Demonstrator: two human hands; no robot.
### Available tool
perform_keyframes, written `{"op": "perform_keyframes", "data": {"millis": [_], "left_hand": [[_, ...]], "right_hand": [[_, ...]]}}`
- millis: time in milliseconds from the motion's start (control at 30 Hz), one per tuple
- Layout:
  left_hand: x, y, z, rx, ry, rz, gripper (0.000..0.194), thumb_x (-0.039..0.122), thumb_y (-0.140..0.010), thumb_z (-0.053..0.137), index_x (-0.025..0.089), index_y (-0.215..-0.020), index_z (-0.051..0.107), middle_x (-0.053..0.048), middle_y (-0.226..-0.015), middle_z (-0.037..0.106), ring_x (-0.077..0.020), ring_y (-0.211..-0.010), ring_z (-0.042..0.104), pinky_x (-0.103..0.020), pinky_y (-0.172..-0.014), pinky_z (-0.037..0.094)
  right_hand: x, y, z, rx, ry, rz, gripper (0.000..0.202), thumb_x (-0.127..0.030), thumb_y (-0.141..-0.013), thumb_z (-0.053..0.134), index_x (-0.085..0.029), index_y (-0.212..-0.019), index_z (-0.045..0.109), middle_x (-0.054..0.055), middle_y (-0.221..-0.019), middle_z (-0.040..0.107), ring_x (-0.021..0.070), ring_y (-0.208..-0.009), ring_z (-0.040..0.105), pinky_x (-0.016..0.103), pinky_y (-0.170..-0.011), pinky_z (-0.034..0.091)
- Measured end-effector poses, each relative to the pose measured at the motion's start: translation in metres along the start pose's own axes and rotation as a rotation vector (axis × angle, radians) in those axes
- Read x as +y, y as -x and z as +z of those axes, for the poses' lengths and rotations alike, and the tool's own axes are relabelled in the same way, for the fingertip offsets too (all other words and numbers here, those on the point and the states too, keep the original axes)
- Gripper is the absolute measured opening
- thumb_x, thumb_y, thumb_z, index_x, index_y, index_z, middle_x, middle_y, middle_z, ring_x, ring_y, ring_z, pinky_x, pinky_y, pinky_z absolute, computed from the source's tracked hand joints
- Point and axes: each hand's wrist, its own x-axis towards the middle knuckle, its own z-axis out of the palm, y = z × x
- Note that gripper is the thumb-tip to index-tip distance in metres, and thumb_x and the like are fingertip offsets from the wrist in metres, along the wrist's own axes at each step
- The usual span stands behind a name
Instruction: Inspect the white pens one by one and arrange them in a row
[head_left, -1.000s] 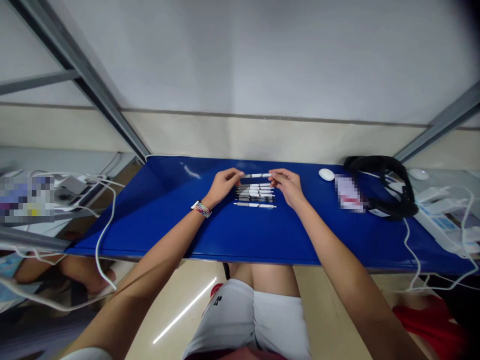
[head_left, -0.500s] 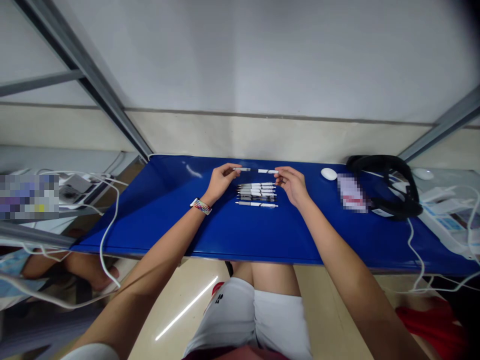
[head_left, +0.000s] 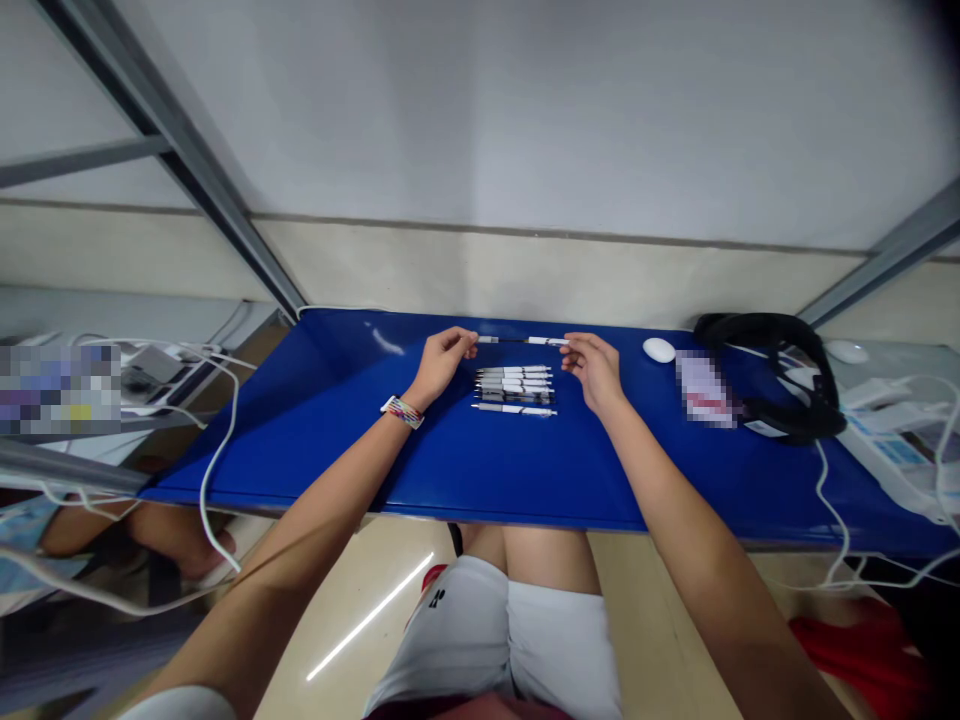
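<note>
My left hand (head_left: 445, 362) pinches a grey front piece of a pen (head_left: 487, 340) above the back of the blue table. To its right, my right hand (head_left: 592, 368) holds the white pen barrel (head_left: 547, 341) by its far end. A thin dark length shows between the two pieces, in line with both. Just below, several white and grey pens (head_left: 514, 384) lie side by side on the table. One more pen (head_left: 514, 409) lies a little apart, nearer the front edge.
The blue table (head_left: 480, 470) meets a wall behind. At the right are a white oval object (head_left: 659, 350), a blurred packet (head_left: 705, 388) and a black headset-like strap (head_left: 795, 420). White cables (head_left: 217, 450) hang at both sides. Another person's leg (head_left: 169, 535) shows at lower left.
My right hand has moved right with the white barrel, widening the distance from the grey piece. My left hand has shifted very slightly left.
</note>
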Motion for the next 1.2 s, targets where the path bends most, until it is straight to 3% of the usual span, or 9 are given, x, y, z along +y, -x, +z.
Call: {"op": "perform_keyframes", "data": {"millis": [500,700,800,900,967,1100,1200], "left_hand": [[-0.004,-0.003,-0.001,0.031,0.003,-0.011,0.033,0.049,-0.095,0.071,0.018,-0.086,0.073,-0.003,-0.075,0.069,-0.0149,-0.070,0.061,-0.030,-0.071,0.050],[0.005,0.006,0.006,-0.097,0.000,-0.011,0.032,0.049,-0.093,0.075,0.017,-0.098,0.077,-0.004,-0.082,0.072,-0.0155,-0.074,0.063,-0.030,-0.074,0.050],[0.012,0.012,0.010,-0.152,-0.066,-0.019,0.039,0.055,-0.097,0.069,0.018,-0.087,0.074,-0.002,-0.073,0.068,-0.0152,-0.067,0.059,-0.029,-0.067,0.046],[0.017,0.016,0.012,-0.137,-0.160,-0.020,0.061,0.064,-0.104,0.052,0.019,-0.065,0.066,-0.001,-0.056,0.056,-0.0148,-0.057,0.052,-0.030,-0.061,0.040],[0.019,0.016,0.012,-0.123,-0.196,-0.009,0.066,0.065,-0.106,0.049,0.019,-0.060,0.064,-0.001,-0.053,0.053,-0.0145,-0.055,0.050,-0.031,-0.060,0.039],[0.017,0.015,0.013,-0.115,-0.122,0.019,0.034,0.053,-0.096,0.072,0.019,-0.088,0.073,-0.001,-0.070,0.066,-0.0148,-0.062,0.058,-0.029,-0.062,0.043],[0.015,0.014,0.014,-0.120,-0.045,0.023,0.028,0.046,-0.095,0.075,0.019,-0.103,0.072,-0.003,-0.082,0.071,-0.0151,-0.068,0.062,-0.029,-0.065,0.047]], "right_hand": [[0.001,-0.001,-0.002,0.005,0.039,-0.026,0.021,-0.033,-0.072,0.077,-0.022,-0.089,0.077,0.001,-0.075,0.072,0.0117,-0.060,0.060,0.027,-0.061,0.051],[0.001,0.007,0.006,-0.089,0.064,-0.018,0.024,-0.035,-0.072,0.081,-0.021,-0.091,0.077,0.002,-0.076,0.073,0.0128,-0.062,0.062,0.028,-0.062,0.052],[0.002,0.013,0.013,-0.190,0.098,-0.032,0.025,-0.037,-0.072,0.083,-0.022,-0.091,0.078,0.002,-0.077,0.074,0.0150,-0.064,0.065,0.031,-0.064,0.055],[0.002,0.015,0.016,-0.215,0.114,-0.086,0.024,-0.036,-0.072,0.084,-0.022,-0.091,0.079,0.001,-0.074,0.072,0.0165,-0.068,0.067,0.033,-0.070,0.057],[0.002,0.015,0.016,-0.228,0.102,-0.098,0.025,-0.036,-0.072,0.085,-0.022,-0.092,0.079,0.001,-0.074,0.072,0.0172,-0.069,0.068,0.034,-0.071,0.058],[-0.001,0.015,0.016,-0.205,0.084,-0.031,0.026,-0.037,-0.071,0.086,-0.021,-0.090,0.079,0.003,-0.078,0.075,0.0158,-0.065,0.065,0.034,-0.068,0.057],[-0.002,0.017,0.017,-0.182,0.057,0.016,0.027,-0.037,-0.068,0.087,-0.020,-0.088,0.079,0.003,-0.074,0.074,0.0153,-0.063,0.064,0.033,-0.066,0.056]]}}
